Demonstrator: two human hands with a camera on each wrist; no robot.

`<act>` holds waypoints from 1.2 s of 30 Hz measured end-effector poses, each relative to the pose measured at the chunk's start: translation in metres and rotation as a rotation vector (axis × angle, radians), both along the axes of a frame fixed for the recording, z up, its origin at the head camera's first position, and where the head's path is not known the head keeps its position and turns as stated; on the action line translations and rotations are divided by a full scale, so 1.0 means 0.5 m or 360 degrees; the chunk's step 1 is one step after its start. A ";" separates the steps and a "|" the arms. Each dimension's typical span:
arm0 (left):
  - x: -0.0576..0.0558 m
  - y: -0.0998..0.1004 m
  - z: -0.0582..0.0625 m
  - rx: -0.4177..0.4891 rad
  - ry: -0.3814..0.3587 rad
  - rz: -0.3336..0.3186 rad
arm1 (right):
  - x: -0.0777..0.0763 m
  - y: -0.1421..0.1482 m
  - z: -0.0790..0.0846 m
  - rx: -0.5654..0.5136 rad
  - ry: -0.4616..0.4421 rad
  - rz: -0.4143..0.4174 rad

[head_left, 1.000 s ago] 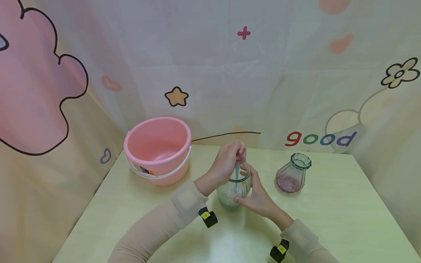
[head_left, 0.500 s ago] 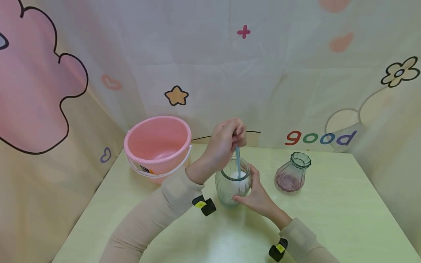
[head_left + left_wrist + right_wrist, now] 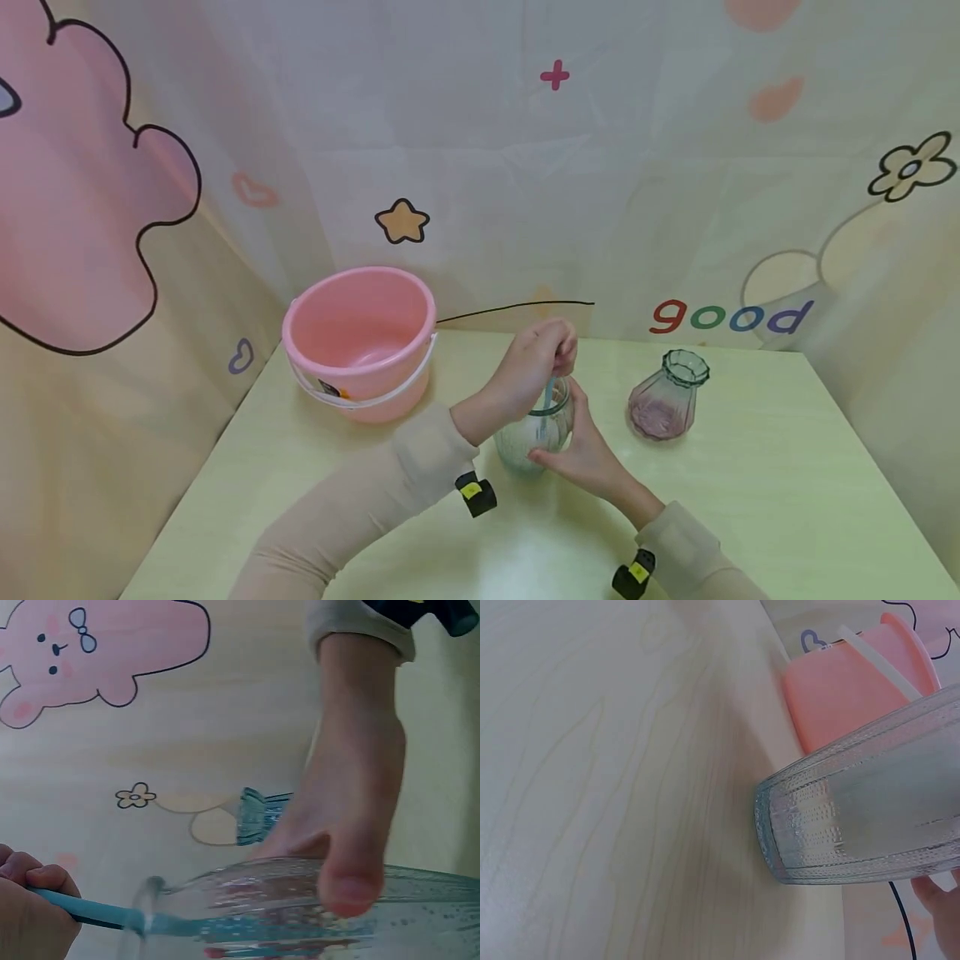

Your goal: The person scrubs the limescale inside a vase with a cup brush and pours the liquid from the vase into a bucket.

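Observation:
In the head view, my left hand (image 3: 525, 371) grips the pale blue handle of a bottle brush (image 3: 550, 393) from above, with its lower end down inside a ribbed clear glass jar (image 3: 513, 450). My right hand (image 3: 583, 457) holds the jar's right side, thumb in front and fingers behind the glass. From the left wrist, the brush handle (image 3: 94, 912) runs through the jar's mouth, and the right thumb presses the glass wall. The jar's base (image 3: 769, 832) shows close to the table in the right wrist view.
A pink bucket (image 3: 358, 393) with a white handle stands at the back left of the pale table (image 3: 787, 500). Right of the jar is a green-and-purple glass vase (image 3: 663, 408). A printed curtain (image 3: 480, 167) hangs behind the table.
My left hand rose, lifting the brush until its white head showed near the jar's mouth, then came down again, pushing it deep inside. The right hand stayed on the jar.

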State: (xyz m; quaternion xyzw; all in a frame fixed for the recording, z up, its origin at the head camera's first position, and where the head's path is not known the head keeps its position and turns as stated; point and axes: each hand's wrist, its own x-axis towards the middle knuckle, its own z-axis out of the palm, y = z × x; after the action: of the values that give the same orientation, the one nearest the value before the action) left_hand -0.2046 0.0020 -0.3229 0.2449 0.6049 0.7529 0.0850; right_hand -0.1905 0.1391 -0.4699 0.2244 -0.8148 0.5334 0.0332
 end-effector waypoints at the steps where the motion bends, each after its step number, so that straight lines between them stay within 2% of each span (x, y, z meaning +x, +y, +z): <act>1: -0.001 0.002 -0.011 -0.0035 -0.0011 0.0003 | 0.001 -0.001 0.000 0.0006 0.0001 -0.0004; 3: -0.003 0.003 -0.029 -0.0078 -0.0040 0.0014 | 0.004 -0.004 0.000 0.0017 -0.0004 -0.0020; 5: -0.003 0.002 -0.036 -0.0103 -0.0063 0.0025 | 0.006 -0.006 0.000 0.0018 0.0008 -0.0029; 12: 0.020 -0.008 -0.012 -0.0108 -0.0046 0.0071 | 0.010 -0.013 0.003 0.0026 0.0072 -0.0089; 15: 0.012 -0.007 -0.021 -0.0097 -0.0059 0.0067 | 0.010 -0.016 0.004 0.0037 0.0105 -0.0100; 19: -0.006 -0.005 -0.045 -0.0083 -0.0074 0.0076 | 0.012 -0.018 0.005 0.0062 0.0117 -0.0128; 22: -0.008 -0.006 -0.049 -0.0057 -0.0072 0.0098 | 0.014 -0.020 0.003 0.0073 0.0105 -0.0146; 26: -0.004 -0.010 -0.038 0.0002 -0.0055 0.0119 | 0.016 -0.022 0.002 0.0070 0.0078 -0.0151; 30: -0.001 -0.016 -0.012 0.0075 -0.0017 0.0119 | 0.016 -0.023 0.004 0.0048 0.0070 -0.0148; 36: 0.002 -0.027 0.032 0.0237 -0.0031 0.0098 | 0.012 -0.023 0.003 0.0002 0.0092 -0.0148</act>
State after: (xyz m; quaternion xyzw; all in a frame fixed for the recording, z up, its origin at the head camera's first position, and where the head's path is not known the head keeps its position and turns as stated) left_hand -0.2039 -0.0117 -0.3068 0.2246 0.5537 0.8003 0.0493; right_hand -0.1847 0.1277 -0.4682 0.2018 -0.8235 0.5240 0.0813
